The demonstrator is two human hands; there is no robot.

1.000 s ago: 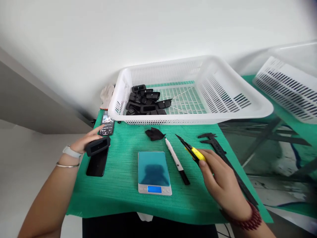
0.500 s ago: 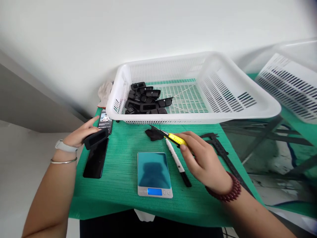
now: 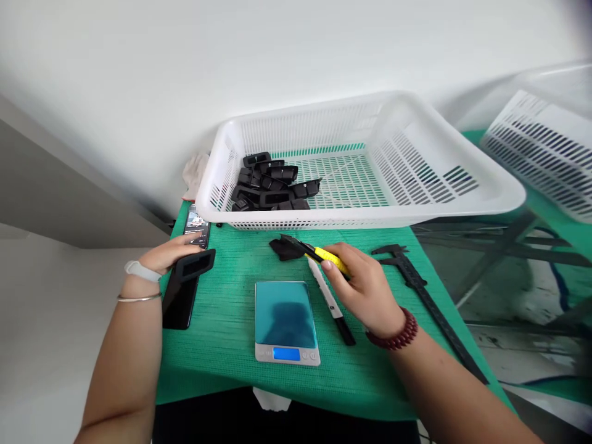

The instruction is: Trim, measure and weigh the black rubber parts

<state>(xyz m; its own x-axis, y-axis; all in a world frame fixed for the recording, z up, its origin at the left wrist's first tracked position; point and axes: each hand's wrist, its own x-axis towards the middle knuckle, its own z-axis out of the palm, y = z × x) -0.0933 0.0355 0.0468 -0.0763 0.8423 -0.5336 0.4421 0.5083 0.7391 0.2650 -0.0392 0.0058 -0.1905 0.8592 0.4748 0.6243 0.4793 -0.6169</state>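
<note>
My right hand (image 3: 365,287) grips a yellow and black utility knife (image 3: 324,253), its blade end pointing left toward a small black scrap (image 3: 283,248) on the green mat. My left hand (image 3: 173,251) holds a black rectangular plastic part (image 3: 194,264) above a dark phone (image 3: 181,296) at the mat's left edge. A small digital scale (image 3: 285,320) with a blue display sits between my hands. A white and black pen (image 3: 330,302) lies just right of the scale, partly under my right hand.
A white slotted basket (image 3: 416,203) at the back holds several black plastic parts (image 3: 271,185). A second phone (image 3: 197,222) with a lit screen lies by the basket. A black caliper (image 3: 416,283) lies at the right. Another white basket (image 3: 546,148) stands far right.
My right hand picked up the utility knife and carried it left, toward the black scrap. My left hand with the black part shifted slightly right.
</note>
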